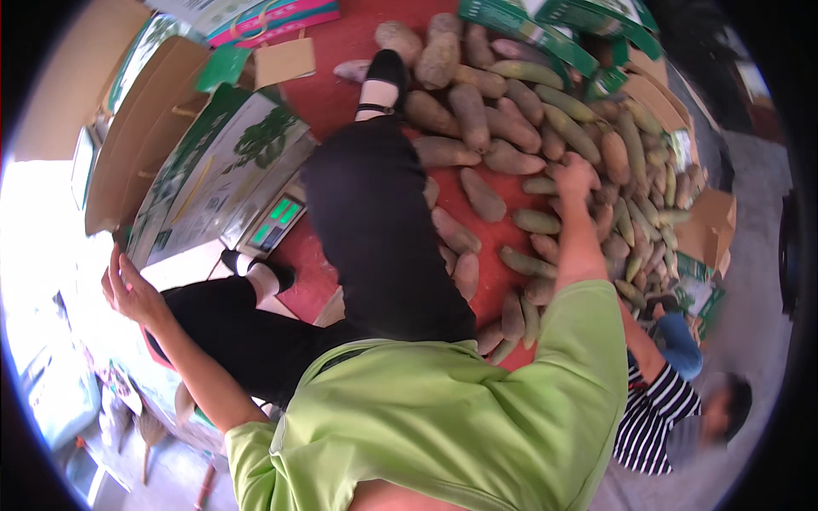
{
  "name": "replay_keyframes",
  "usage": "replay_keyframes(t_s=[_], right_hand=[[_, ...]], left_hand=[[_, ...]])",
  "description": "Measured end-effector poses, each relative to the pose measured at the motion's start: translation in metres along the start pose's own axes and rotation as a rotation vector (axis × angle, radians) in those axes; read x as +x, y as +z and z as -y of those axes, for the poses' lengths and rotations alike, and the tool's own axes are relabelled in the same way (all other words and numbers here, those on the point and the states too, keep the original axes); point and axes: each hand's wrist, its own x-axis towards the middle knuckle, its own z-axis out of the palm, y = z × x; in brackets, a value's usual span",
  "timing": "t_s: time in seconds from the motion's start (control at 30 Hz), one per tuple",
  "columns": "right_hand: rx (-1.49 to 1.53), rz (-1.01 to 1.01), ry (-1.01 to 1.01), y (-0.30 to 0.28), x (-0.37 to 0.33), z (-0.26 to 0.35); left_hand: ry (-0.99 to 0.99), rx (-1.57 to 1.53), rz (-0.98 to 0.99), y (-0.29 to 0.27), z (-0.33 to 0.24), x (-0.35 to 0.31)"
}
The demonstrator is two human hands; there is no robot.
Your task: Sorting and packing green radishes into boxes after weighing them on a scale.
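My left hand [135,294] is at the left with its fingers stretched and apart. Its fingertip is by the lower corner of a green-and-white cardboard carton [217,162], whose brown flaps are open. On the right my right hand [576,176] reaches down into a spread of long, rounded root vegetables, some green, some reddish brown. Its fingers curl over one at the pile's edge, mostly hidden under the hand. A green vegetable [537,221] lies just below the hand, and a brown one [482,194] lies apart on the red mat [503,243].
A scale [277,221] with a lit green display stands beside the carton. More cartons [554,30] lie at the top and an open one [707,226] at the right. Another person in a striped shirt [660,417] is at the lower right. My leg [375,221] extends across the mat.
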Motion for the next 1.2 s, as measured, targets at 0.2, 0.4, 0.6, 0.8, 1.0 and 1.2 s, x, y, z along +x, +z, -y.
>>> replay_keyframes(t_s=[0.2, 0.4, 0.6, 0.8, 1.0, 1.2], right_hand=[[-0.109, 0.127, 0.217, -0.008, 0.056, -0.048], [-0.076, 0.128, 0.137, 0.031, 0.095, -0.086], [-0.175, 0.369, 0.305, -0.037, 0.066, -0.012], [0.035, 0.246, 0.209, 0.0, 0.064, -0.037], [0.837, 0.175, 0.404, 0.092, 0.032, -0.058], [1.362, 0.288, 0.695, 0.099, -0.076, -0.017]], left_hand=[[-0.206, -0.099, 0.032, 0.008, -0.009, 0.008], [-0.257, -0.024, 0.094, -0.012, 0.015, 0.019], [-0.414, -0.019, 0.169, -0.012, 0.041, 0.014], [-0.484, -0.169, 0.147, -0.002, 0.036, 0.015], [-0.483, -0.303, 0.14, 0.012, 0.035, 0.014], [-0.486, -0.264, 0.14, 0.001, 0.03, 0.018]])
